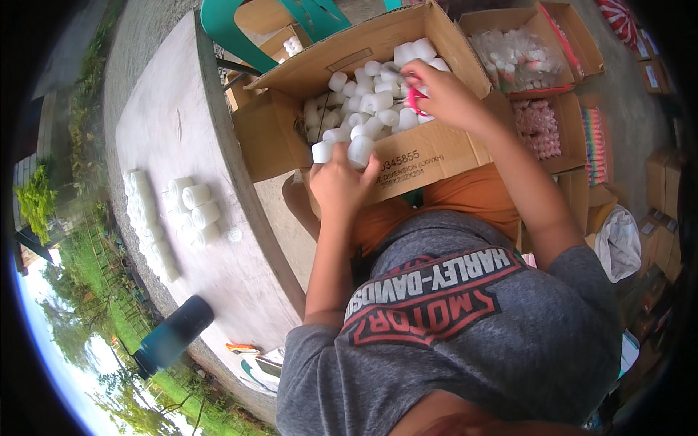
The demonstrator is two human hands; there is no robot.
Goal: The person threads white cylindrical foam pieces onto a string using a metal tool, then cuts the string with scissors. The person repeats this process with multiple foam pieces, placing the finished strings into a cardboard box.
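Note:
A large cardboard box (429, 156) stands open before me, heaped with small white cylinders (356, 102), rounded like short candles or little cups. At its near wall, my left hand (342, 185) is closed around white cylinders, one (361, 151) between thumb and fingers and another beside it. My right hand (451, 98) reaches over the right part of the heap, its fingers closed on a pair of scissors with pink handles (415, 100). The scissor blades are hard to make out among the cylinders.
On the pale table (240, 291) at left, white cylinders (196, 207) stand in groups near a dark tumbler (174, 330) and an orange cutter (242, 349). Boxes at right hold bagged items (512, 54) and pink pieces (536, 127). A green chair (233, 33) stands beyond.

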